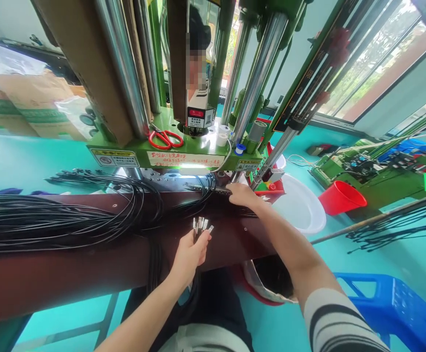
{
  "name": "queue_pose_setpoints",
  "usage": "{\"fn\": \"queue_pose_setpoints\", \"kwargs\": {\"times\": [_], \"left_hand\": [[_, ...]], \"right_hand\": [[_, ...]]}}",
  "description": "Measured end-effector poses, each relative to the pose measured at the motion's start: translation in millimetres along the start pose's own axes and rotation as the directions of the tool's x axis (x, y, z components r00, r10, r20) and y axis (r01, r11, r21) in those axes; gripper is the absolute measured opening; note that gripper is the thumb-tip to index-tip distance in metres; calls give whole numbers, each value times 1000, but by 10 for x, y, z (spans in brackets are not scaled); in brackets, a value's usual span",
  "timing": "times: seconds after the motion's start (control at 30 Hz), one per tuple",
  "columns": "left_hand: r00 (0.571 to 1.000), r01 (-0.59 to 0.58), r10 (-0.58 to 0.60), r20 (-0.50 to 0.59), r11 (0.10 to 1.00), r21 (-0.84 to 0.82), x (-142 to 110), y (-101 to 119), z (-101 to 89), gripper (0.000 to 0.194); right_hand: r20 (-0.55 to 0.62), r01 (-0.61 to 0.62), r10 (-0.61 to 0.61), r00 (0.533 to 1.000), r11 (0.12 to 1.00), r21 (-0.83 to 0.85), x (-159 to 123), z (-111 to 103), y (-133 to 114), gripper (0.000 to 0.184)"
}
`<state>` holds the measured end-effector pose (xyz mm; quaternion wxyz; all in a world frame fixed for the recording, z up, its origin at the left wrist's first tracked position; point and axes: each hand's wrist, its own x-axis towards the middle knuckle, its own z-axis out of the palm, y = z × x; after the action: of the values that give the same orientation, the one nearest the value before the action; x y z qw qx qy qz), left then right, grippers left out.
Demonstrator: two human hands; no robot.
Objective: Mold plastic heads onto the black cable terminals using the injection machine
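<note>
My left hand point(192, 252) is closed around a bunch of black cables, with their silver metal plugs point(201, 225) pointing up above the fingers. It hovers over the front part of a dark red-brown table point(231, 239). At the green press machine point(198, 146), my right hand point(243, 195) reaches to the lower work area, its fingers closed at the right end of a narrow dark metal piece point(218, 190). What the fingers hold there is mostly hidden. Black cables point(207, 188) loop beside that piece, under the lit edge of the press.
A thick bundle of black cables point(59, 222) lies across the table's left side. Red-handled scissors point(165, 139) rest on the press. To the right are a white basin point(304, 208), a red bucket point(342, 198) and a blue stool point(399, 303). Behind the press is another person point(198, 34).
</note>
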<state>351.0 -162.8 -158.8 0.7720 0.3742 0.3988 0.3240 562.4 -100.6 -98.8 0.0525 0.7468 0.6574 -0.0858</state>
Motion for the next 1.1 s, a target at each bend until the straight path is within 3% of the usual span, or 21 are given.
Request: {"fn": "queue_pose_setpoints", "kwargs": {"times": [0.1, 0.13, 0.17, 0.2, 0.23, 0.3, 0.33, 0.4, 0.47, 0.57, 0.7, 0.9, 1.1], "left_hand": [[1000, -1, 1, 6, 1000, -4, -1, 8, 6, 43], [1000, 0, 0, 8, 1000, -3, -5, 14, 18, 43], [1000, 7, -7, 14, 1000, 2, -8, 20, 39, 42], [1000, 16, -16, 23, 1000, 11, -10, 26, 68, 42], [999, 23, -24, 37, 999, 25, -9, 30, 107, 41], [996, 28, -34, 81, 997, 69, 3, 34, 205, 40], [994, 26, -36, 107, 995, 92, 14, 33, 259, 38], [987, 19, -41, 158, 990, 138, 42, 25, 363, 37], [979, 23, -60, 195, 982, 189, 73, 8, 439, 35], [967, 33, -94, 238, 968, 248, 107, -38, 482, 34], [962, 48, -109, 249, 970, 240, 130, -103, 457, 35], [962, 48, -116, 246, 963, 266, 133, -113, 451, 34], [975, -44, -37, 217, 932, 359, 140, -155, 398, 33]], "right_hand": [[146, -3, -14, 989, 993, 115, -378, -43, 90, 13], [207, -46, -5, 978, 969, 242, -528, -10, 105, 10], [271, -122, 0, 962, 892, 434, -678, 48, 108, 9], [312, -205, -5, 950, 745, 635, -823, 126, 95, 9], [318, -261, -10, 948, 545, 797, -955, 218, 66, 12], [265, -263, 7, 964, 150, 953, -1165, 417, -33, 23], [228, -228, 33, 973, 5, 974, -1238, 508, -96, 30], [160, -138, 102, 982, -192, 972, -1326, 653, -220, 39], [105, -48, 179, 978, -296, 954, -1355, 739, -311, 46], [53, 42, 244, 968, -369, 929, -1353, 789, -359, 52], [35, 78, 277, 960, -385, 920, -1360, 821, -345, 53], [4, 108, 338, 941, -311, 944, -1390, 890, -378, 54], [-60, 127, 370, 927, -158, 979, -1402, 948, -444, 56]]}}
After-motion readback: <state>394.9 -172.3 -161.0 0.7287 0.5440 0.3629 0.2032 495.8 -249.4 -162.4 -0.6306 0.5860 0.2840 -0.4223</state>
